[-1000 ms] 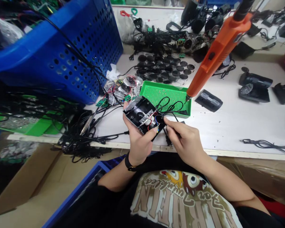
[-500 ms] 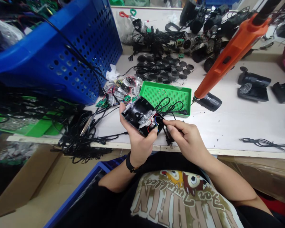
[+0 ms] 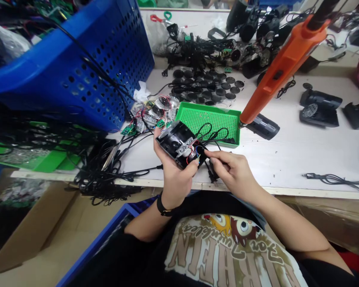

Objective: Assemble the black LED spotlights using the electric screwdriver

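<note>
Grasping from below, my left hand (image 3: 176,177) holds an open black plastic housing (image 3: 174,137) above the near edge of the white table (image 3: 257,161), with the thumb beside the thin red and blue wires (image 3: 196,151). If this thumb presses too hard, I think one wire could be pinched. At the housing's right corner, the fingertips of my right hand (image 3: 236,171) are close together; whether they pinch something thin or only touch the edge, I cannot tell. Strong pulling there could, in my judgement, tear a wire loose, and more tilting might let the clear plastic piece (image 3: 184,148) slip out. Just beyond, loops of thin black cable lie across a shallow green plastic tray (image 3: 238,133); if they catch, they may scatter the small pale metal bits (image 3: 205,115) inside. Farther, an orange stick-shaped power screwdriver (image 3: 279,75) hangs tip down by the tray's right end, so one careless lift of my right hand could knock it.
</note>
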### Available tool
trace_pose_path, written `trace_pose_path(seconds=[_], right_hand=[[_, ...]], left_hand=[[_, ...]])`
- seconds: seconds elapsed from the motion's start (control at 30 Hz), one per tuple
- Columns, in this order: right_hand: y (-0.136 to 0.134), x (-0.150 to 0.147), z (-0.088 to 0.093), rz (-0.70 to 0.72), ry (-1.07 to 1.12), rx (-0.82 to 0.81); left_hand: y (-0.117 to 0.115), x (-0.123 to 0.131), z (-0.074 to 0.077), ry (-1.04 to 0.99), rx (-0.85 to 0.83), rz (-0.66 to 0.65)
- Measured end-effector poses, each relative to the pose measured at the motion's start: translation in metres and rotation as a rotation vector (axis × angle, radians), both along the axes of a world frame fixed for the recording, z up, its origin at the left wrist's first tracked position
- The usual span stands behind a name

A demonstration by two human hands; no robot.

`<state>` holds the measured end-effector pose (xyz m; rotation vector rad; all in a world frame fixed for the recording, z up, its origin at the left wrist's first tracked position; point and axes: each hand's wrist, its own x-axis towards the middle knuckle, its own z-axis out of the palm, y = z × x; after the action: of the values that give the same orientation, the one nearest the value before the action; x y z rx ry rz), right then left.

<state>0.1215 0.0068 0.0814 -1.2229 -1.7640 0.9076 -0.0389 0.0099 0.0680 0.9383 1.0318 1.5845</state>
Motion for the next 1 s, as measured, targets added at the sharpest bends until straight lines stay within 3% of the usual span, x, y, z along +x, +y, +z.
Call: trace_pose_path(seconds=[0.17, 0.33, 0.43, 0.63, 0.73, 0.9, 1.0], right_hand=[[0.003, 0.015, -0.006, 0.139, -0.198, 0.3], [-0.005, 0.014, -0.018, 0.134, -0.446, 0.498], [-0.008, 0.011, -0.02, 0.101, -0.454, 0.428], [0.001, 0.015, -0.009, -0.038, 0.126, 0.098], [0.006, 0.019, -0.002, -0.079, 0.276, -0.031], [0.007, 0.031, 0.008, -0.081, 0.251, -0.054], [0.011, 0.049, 0.003, -0.204, 0.152, 0.066]], left_hand=[[0.007, -0.012, 0.005, -0.12, -0.163, -0.176], [0.01, -0.01, -0.001, -0.178, -0.229, -0.195], [0.013, -0.006, -0.003, -0.209, -0.244, -0.172], [0.019, 0.0, 0.001, -0.317, -0.236, -0.229], [0.022, 0.0, 0.001, -0.343, -0.249, -0.256], [0.022, -0.001, 0.0, -0.377, -0.27, -0.302], [0.021, -0.003, 0.001, -0.374, -0.264, -0.312]])
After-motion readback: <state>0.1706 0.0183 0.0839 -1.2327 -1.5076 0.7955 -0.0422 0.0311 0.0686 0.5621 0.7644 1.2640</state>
